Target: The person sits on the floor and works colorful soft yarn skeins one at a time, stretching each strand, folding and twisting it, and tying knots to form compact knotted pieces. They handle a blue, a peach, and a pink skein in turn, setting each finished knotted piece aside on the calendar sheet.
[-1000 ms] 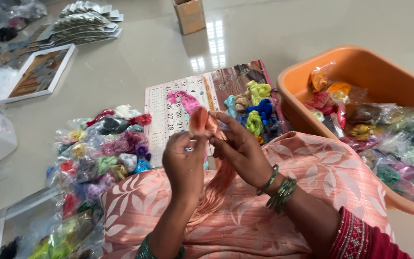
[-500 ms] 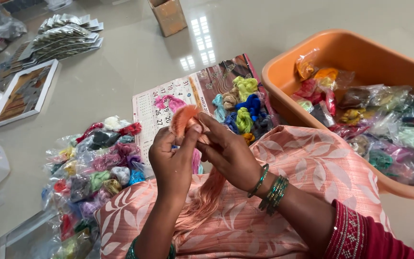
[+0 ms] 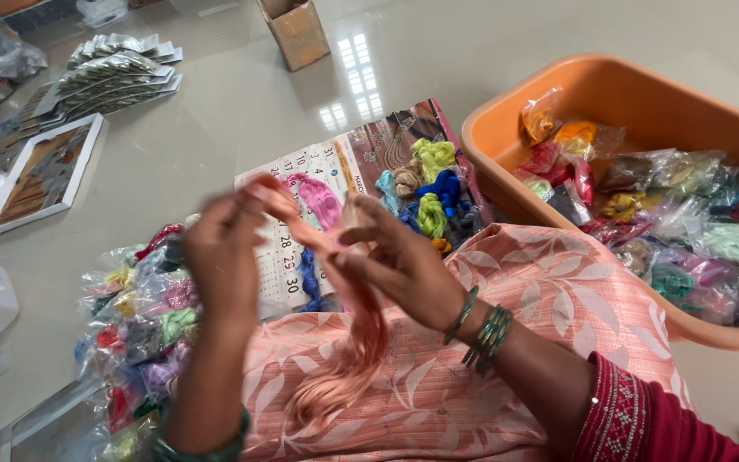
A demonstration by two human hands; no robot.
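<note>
Both the left hand [image 3: 224,257] and the right hand [image 3: 391,261] pinch the peach thread [image 3: 348,342] up above the lap, fingers closed on it, so its long loose end hangs down free.

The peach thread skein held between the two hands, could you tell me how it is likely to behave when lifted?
Probably floppy: the peach thread skein hangs limp from the left hand and right hand, its loose end pooling on the patterned lap cloth. It looks light, since fingertips alone carry it. The fine, glossy strands may slip or tangle.
</note>
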